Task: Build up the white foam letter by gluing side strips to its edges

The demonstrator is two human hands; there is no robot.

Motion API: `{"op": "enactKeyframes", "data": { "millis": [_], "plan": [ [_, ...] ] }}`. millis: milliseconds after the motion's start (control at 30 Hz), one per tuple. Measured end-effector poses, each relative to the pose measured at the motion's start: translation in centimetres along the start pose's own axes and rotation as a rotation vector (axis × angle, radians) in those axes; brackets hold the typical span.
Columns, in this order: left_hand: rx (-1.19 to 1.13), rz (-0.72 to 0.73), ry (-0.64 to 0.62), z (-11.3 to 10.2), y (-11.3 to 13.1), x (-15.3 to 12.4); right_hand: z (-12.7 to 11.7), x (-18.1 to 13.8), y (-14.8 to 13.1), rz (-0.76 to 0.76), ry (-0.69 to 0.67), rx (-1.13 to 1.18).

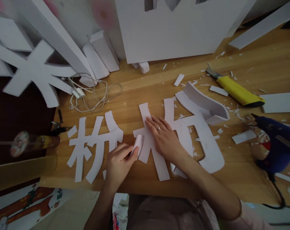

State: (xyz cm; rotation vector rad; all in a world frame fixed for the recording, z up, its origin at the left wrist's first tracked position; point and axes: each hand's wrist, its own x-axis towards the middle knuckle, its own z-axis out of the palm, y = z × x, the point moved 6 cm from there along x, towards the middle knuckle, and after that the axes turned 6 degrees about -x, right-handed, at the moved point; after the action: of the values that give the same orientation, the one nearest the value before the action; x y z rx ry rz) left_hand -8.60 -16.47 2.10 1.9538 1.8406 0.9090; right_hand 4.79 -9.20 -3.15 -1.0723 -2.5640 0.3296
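Note:
Two large white foam-board character cutouts lie flat on the wooden table (140,95). My right hand (163,135) rests flat, fingers spread, on the right cutout (207,140), pressing its left strokes down. A ring shows on one finger. My left hand (119,161) is closed on a small white foam strip (138,143), holding it upright against the edge of that cutout's left stroke. The left cutout (94,143) lies untouched beside my left hand.
A yellow utility knife (236,90) and a curved white foam strip (204,102) lie at the right. A blue glue gun (276,143) sits at the right edge. A white cable (92,92), foam blocks (100,54), a big white board (173,28) and scattered scraps fill the back.

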Motion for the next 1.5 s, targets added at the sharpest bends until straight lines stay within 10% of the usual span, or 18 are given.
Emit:
{"op": "enactKeyframes", "data": {
  "millis": [933, 1500],
  "plan": [
    [-0.08, -0.16, -0.053, 0.4, -0.3, -0.1, -0.1, 0.1, -0.3, 0.009, -0.038, -0.008],
    [-0.133, -0.418, -0.86, 1.5, -1.7, 3.5, -0.3, -0.1, -0.4, 0.006, 0.036, -0.038]
  ]
}}
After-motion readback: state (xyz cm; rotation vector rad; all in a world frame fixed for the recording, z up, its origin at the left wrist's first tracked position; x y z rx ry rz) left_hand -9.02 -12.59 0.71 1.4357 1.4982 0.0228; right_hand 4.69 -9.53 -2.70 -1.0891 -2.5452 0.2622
